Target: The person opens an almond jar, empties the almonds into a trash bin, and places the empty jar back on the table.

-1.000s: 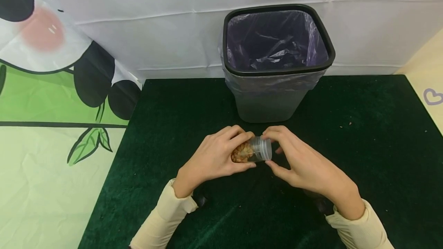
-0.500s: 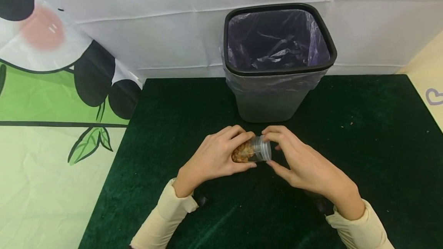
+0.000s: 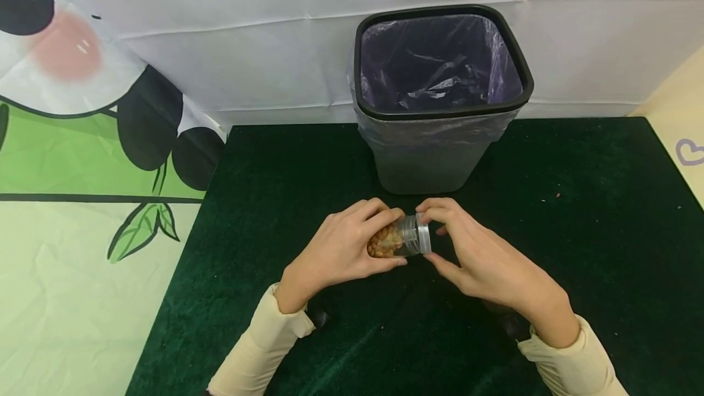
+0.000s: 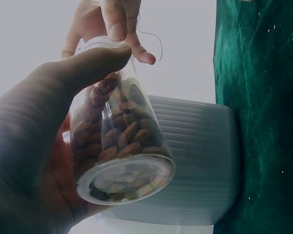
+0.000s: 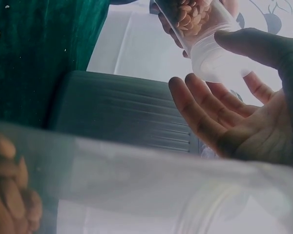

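A clear plastic jar (image 3: pixel 387 241) of brown almonds (image 4: pixel 124 134) lies tipped on its side in the head view, its mouth pointing right. Around its body curls my left hand (image 3: pixel 338 246), thumb along the near side. My right hand (image 3: pixel 484 258) pinches the pale lid (image 3: pixel 425 236) between thumb and fingertips. That lid sits slightly askew at the jar's neck, with a thin gap showing. In the right wrist view, the lid (image 5: pixel 210 61) rests between thumb and spread fingers. The almonds stay toward the jar's base, partly covered by the left fingers.
A grey bin (image 3: pixel 423 167) with a black rim and purple liner stands just beyond the hands on the dark green cloth (image 3: pixel 286 170). Close before the right wrist camera is another clear container (image 5: pixel 112 180) with nuts. Small crumbs (image 3: pixel 558 195) lie at right.
The lid has tilted and shifted slightly against the jar's neck, opening a small gap. Fingers of my right hand have moved a little with it; my left hand keeps its hold.
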Demonstrator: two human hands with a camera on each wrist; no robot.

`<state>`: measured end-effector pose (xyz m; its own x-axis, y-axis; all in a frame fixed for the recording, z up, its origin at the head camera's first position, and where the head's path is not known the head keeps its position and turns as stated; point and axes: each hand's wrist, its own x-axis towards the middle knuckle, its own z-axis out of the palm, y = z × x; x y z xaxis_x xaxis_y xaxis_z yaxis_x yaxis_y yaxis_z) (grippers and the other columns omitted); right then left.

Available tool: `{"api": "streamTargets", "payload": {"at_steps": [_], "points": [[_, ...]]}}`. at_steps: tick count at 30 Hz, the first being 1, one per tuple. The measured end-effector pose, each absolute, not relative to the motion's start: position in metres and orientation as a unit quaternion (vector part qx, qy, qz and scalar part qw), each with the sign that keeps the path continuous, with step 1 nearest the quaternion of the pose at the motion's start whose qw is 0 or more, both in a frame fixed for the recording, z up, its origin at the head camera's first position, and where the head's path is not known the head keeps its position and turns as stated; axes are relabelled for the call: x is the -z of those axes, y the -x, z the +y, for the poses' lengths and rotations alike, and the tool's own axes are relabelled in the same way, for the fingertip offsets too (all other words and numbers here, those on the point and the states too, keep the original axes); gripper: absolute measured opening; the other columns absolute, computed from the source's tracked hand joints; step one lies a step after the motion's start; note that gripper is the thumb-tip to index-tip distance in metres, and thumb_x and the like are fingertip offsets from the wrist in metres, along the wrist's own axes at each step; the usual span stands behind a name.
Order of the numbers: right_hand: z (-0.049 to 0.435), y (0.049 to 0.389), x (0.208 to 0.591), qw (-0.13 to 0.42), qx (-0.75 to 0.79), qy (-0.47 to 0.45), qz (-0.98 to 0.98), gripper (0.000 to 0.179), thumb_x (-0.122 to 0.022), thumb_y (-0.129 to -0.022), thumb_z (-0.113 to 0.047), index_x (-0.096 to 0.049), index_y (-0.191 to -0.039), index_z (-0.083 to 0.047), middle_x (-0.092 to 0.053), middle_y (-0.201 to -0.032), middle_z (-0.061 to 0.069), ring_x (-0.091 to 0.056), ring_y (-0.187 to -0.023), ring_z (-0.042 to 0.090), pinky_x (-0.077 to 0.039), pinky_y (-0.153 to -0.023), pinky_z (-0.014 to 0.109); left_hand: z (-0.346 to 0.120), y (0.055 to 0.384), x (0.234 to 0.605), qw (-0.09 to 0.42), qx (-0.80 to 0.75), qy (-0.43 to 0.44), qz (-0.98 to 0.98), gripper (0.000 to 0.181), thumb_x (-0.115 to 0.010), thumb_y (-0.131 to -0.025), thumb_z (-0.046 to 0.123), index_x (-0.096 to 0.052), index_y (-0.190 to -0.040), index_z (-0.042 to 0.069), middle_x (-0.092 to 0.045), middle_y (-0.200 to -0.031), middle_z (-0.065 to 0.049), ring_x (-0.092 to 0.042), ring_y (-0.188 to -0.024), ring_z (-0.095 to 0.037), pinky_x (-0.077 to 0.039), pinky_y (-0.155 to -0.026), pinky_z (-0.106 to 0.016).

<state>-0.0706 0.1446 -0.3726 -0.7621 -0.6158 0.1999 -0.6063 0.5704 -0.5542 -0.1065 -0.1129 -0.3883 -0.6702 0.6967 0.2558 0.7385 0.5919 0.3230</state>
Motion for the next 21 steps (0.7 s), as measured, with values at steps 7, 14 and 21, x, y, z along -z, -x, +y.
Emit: {"api": "streamTargets", "payload": {"at_steps": [7,14,21], "points": [[0.1446,0.0717,0.3733,0.003,0.316,0.339,0.886,0.077,-0.078,-0.084,-0.013,-0.028,-0.142,-0.015,-0.038,-0.145,0.0,-0.057,-0.113,0.008,-0.054,-0.094,0.03,-0.1135,0.1057,0.3873,0.057,0.202,0.4,-0.892,0.063,-0.07,-0.081,0.062,-0.057,-0.131,0.025,-0.056,-0.111,0.007,-0.054,-0.089,-0.006,-0.053,-0.068,-0.021],[0.1432,0.0729,0.3733,0.007,0.322,0.329,0.888,0.081,-0.078,-0.083,-0.012,-0.024,-0.144,-0.016,-0.037,-0.143,-0.001,-0.056,-0.114,0.007,-0.054,-0.095,0.031,-0.1163,0.1043,0.3847,0.063,0.205,0.393,-0.894,0.063,-0.071,-0.08,0.061,-0.058,-0.13,0.025,-0.057,-0.11,0.007,-0.055,-0.089,-0.006,-0.054,-0.069,-0.023],[0.1387,0.0739,0.3801,0.002,0.345,0.299,0.89,0.084,-0.08,-0.082,-0.011,-0.026,-0.146,-0.018,-0.041,-0.141,0.002,-0.055,-0.117,0.014,-0.053,-0.098,0.04,-0.1175,0.1047,0.3817,0.072,0.21,0.393,-0.892,0.063,-0.071,-0.08,0.06,-0.058,-0.13,0.024,-0.058,-0.112,0.006,-0.055,-0.091,-0.008,-0.055,-0.071,-0.024]]}}
